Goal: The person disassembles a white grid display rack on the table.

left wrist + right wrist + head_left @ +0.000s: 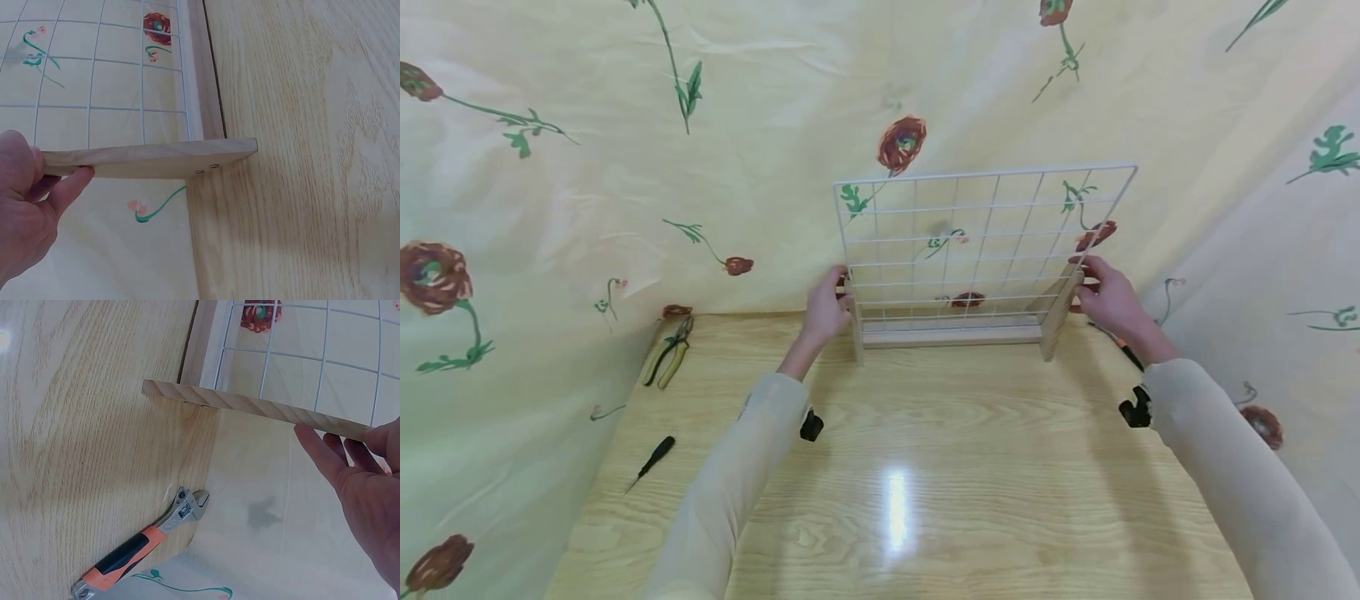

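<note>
A small rack stands at the back of the wood-grain table, made of two wooden side panels, a wooden crossbar (951,337) and an upright white wire grid (992,174). My left hand (827,313) pinches the upper end of the left side panel (150,153) between thumb and fingers. On the other side, my right hand (1112,304) grips the top of the right side panel (250,405), thumb on its inner side and fingers along the outer. Two screw heads (214,166) show low on the left panel's outer face. The grid leans between the two panels, its lower edge by the crossbar.
Pliers with yellowish handles (674,354) lie at the back left of the table (970,467), with a black-handled screwdriver (658,452) nearer. An adjustable wrench (131,553) with an orange and black handle lies right of the rack. Floral cloth (760,167) rises behind and at both sides.
</note>
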### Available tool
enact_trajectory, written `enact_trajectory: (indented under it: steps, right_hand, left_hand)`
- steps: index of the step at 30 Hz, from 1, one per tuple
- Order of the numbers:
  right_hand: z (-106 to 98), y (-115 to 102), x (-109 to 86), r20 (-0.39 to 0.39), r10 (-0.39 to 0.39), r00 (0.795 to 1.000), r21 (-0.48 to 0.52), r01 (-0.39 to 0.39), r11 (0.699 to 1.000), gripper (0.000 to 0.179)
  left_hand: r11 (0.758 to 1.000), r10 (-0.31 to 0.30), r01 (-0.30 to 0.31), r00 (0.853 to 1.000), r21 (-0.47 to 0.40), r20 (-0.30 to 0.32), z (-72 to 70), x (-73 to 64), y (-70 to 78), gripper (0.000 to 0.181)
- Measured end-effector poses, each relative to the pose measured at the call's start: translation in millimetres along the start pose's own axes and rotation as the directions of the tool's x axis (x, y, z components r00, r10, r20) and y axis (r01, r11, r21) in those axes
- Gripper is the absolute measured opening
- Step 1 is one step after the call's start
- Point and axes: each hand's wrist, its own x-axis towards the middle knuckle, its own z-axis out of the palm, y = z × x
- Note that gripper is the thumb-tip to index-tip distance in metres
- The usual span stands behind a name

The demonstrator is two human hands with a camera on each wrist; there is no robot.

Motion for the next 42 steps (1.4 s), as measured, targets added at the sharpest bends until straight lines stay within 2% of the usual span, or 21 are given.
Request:
enact_trajectory:
  steps: [8, 18, 26, 31, 42]
  right_hand:
    - [1, 1, -5.2, -0.002, -0.009, 1.000, 0.005, 0.009, 1.000, 0.051]
    - [2, 3, -8.2, -0.007, -0.041, 0.999, 0.025, 0.041, 0.999, 0.051]
    - [5, 10, -15.2, 0.004, -0.037, 0.999, 0.040, 0.037, 0.999, 0.051]
    - [4, 13, -19.5, -0.010, -0.055, 0.998, 0.036, 0.055, 0.998, 0.050]
    - [2, 3, -19.8, -0.021, -0.072, 0.997, 0.001, 0.072, 0.997, 0.049]
  left_hand:
    - [1.000, -0.007, 0.007, 1.000, 0.009, 0.004, 0.6, -3.7, -0.1, 0.049]
    - [1.000, 0.015, -0.015, 1.000, 0.013, 0.010, 0.2, -10.7, -1.4, 0.049]
    - [0.999, -0.009, 0.009, 1.000, 0.034, 0.012, 2.2, -18.8, 1.8, 0.048]
    - [0.999, 0.011, -0.012, 1.000, 0.044, 0.016, 4.6, -20.9, 2.8, 0.048]
    - [1.000, 0.009, -0.010, 1.000, 0.022, 0.014, 0.8, -20.1, 3.9, 0.047]
